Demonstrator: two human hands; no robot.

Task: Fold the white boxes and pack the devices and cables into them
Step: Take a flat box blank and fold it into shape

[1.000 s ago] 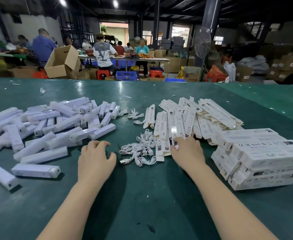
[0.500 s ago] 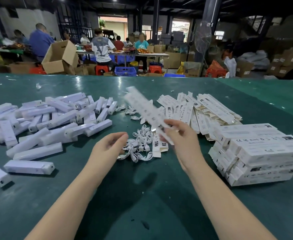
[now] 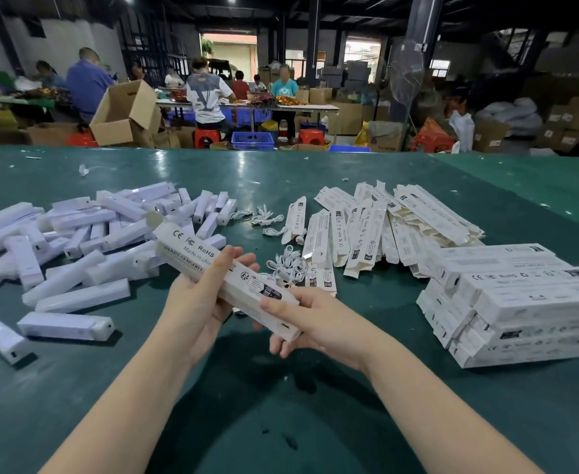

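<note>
Holding one white box (image 3: 224, 277) in both hands, above the green table (image 3: 281, 422), near centre. Box was long and narrow, lying diagonal: far end up-left, near end down-right. Printed face was up, showing CE, FC, RoHS marks and a black label near the lower end. Far end flap (image 3: 154, 218) stood open.

Left hand (image 3: 197, 307) cupped the box from below around its middle, fingers curled up over the far side, thumb on top. Right hand (image 3: 310, 321) gripped the near end, thumb on the top face, fingers wrapped under.

Devices (image 3: 76, 241) lay in a loose heap at left, white bars at mixed angles, a few apart at near left. Cables (image 3: 286, 266) sat in a small white tangle just right of the box, a second clump (image 3: 264, 220) farther back. Flat boxes (image 3: 377, 230) were fanned out right of centre, unfolded. Packed stack (image 3: 520, 302) sat at near right, several layers high, well apart from the hands.

Beyond the far table edge: people at tables, a brown carton (image 3: 125, 112), red stools, a blue crate (image 3: 252, 140), a fan (image 3: 406, 75) on the right. Details there blurred
</note>
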